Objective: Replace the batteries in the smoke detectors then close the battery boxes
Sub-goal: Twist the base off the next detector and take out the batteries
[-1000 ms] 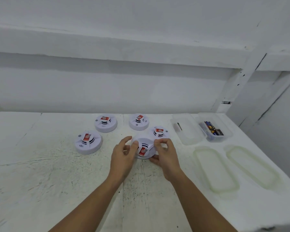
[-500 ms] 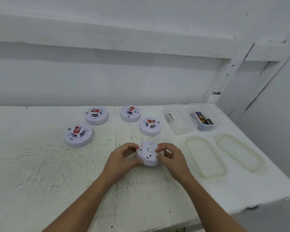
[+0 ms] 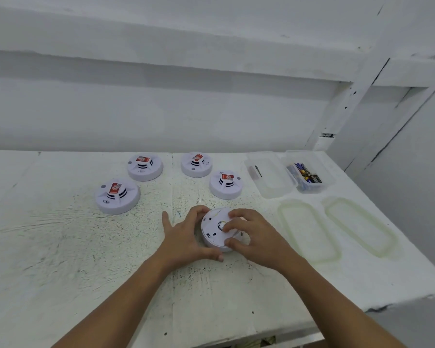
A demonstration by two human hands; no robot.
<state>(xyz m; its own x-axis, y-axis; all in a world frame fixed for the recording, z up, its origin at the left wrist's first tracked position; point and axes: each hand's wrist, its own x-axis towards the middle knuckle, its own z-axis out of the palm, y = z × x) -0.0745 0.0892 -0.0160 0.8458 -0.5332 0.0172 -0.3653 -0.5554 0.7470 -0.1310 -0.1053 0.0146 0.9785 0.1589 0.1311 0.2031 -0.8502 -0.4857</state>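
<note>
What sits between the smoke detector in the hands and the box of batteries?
In the head view, one upright smoke detector and an open clear box lie between.

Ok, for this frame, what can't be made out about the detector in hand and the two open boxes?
Head view only:
- Flipped smoke detector: the right hand covers the battery bay; whether its cover is off is unclear.
- Left hand hides its near-left rim.
- Right battery box: batteries too small to count.
- Left battery box: one dark item, too small to identify.
</note>
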